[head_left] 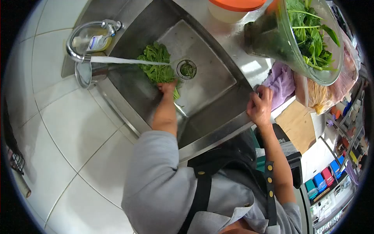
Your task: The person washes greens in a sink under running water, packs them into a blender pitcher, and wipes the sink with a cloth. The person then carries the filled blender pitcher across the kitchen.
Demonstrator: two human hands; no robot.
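My left hand (168,86) is down in the steel sink (218,97), closed around the stem end of a bunch of leafy greens (156,64). Water (117,60) pours from the curved tap (74,45) across the leaves. Just beside the bunch lies the drain (187,69), with bits of green in it. My right hand (260,106) rests at the sink's right rim, its fingers curled over the edge. A purple cloth (279,80) lies right next to that hand. The undersides of the fingers on both hands are hidden.
A large clear tub (272,37) full of greens stands on the counter at the upper right. Near it are a container with an orange lid (237,4) and bagged food (321,93). Behind the tap stands a soap bottle (97,42). Shelving (339,156) holds coloured boxes at far right.
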